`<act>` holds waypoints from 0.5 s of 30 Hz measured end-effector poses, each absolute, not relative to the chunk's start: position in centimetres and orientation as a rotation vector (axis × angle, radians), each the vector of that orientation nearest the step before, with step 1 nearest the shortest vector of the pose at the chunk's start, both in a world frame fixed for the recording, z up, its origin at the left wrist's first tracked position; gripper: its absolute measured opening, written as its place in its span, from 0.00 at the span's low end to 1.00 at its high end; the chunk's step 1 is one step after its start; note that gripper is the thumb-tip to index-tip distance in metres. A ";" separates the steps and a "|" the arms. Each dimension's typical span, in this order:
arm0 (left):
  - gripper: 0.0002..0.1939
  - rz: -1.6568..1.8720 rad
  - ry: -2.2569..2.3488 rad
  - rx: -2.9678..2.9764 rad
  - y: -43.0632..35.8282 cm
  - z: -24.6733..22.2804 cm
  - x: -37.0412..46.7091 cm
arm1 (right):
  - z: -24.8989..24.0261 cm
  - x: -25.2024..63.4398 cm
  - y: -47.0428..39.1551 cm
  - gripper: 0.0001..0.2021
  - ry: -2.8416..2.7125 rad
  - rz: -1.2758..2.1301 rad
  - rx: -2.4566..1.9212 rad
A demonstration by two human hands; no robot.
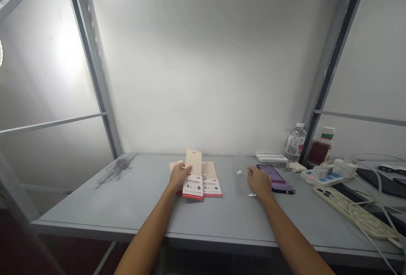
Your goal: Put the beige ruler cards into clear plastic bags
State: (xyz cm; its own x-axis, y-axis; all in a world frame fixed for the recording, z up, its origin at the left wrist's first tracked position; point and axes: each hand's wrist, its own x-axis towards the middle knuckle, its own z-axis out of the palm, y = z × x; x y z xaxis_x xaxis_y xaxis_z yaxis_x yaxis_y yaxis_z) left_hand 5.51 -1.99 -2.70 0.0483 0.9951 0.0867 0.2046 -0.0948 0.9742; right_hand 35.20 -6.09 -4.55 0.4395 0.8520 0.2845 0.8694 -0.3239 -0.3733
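My left hand [179,177] grips a cream, white and red cardboard packet [193,178], printed as a ruler set, tilted up with its lower end towards me. Beside and behind it, similar packets lie on the desk, one ruler-set packet [211,180] to the right and another packet [174,164] partly covered by my hand. Further right, the curled fingers of my right hand [260,181] close on the right side of a clear plastic pouch [241,184]. Its outline is faint, with small white glints. The fingertips are slightly blurred.
On the grey desk [127,211], a phone with a purple screen [272,173] lies just beyond my right hand. Further right are a white device [271,157], a water bottle [295,143], a jar [322,146], a power strip [330,175], cables and a phone case [355,211]. Crumpled clear film [117,168] lies left.
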 end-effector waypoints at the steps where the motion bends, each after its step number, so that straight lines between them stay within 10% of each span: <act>1: 0.13 1.136 1.284 1.454 -1.9 -2.8 5.5 | -4.6 35.2 -6.1 0.15 -1.453 -0.034 -2.218; 15: 0.11 0.994 1.069 1.341 -3.7 -1.3 6.7 | -3.0 33.1 -6.7 0.11 -1.160 0.725 -1.316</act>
State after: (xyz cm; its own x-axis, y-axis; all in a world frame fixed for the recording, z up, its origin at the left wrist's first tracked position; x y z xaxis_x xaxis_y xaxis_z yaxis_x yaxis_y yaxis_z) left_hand 6.73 -3.69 -1.33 0.2408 0.9704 -0.0194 0.0515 0.0072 0.9986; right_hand 33.09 -6.72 -3.00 0.3132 0.9218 0.2286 0.1984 0.1719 -0.9649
